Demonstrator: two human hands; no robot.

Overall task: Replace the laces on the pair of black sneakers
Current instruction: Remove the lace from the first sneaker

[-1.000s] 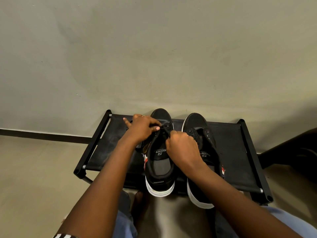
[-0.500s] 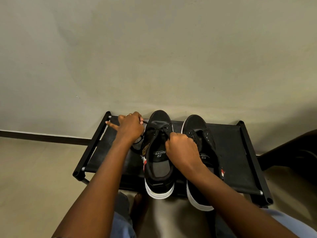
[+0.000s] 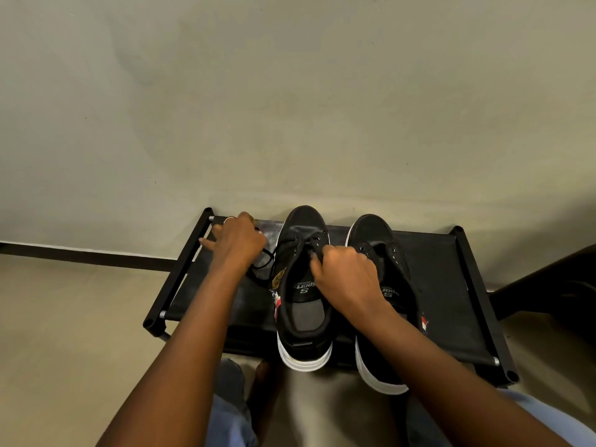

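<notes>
Two sneakers (image 3: 303, 285) side by side at rack (image 3: 451, 285) centre. Your right hand (image 3: 346, 275) pinches left shoe's tongue, steadying it; left hand (image 3: 238, 243) draws lace (image 3: 263, 269) toward rack's left edge, likely for threading.

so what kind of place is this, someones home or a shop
Probably a home, perhaps an entryway, though that is a guess. A low black shoe rack with a fabric shelf stands on a plain floor against a bare painted wall with a dark skirting strip.
</notes>
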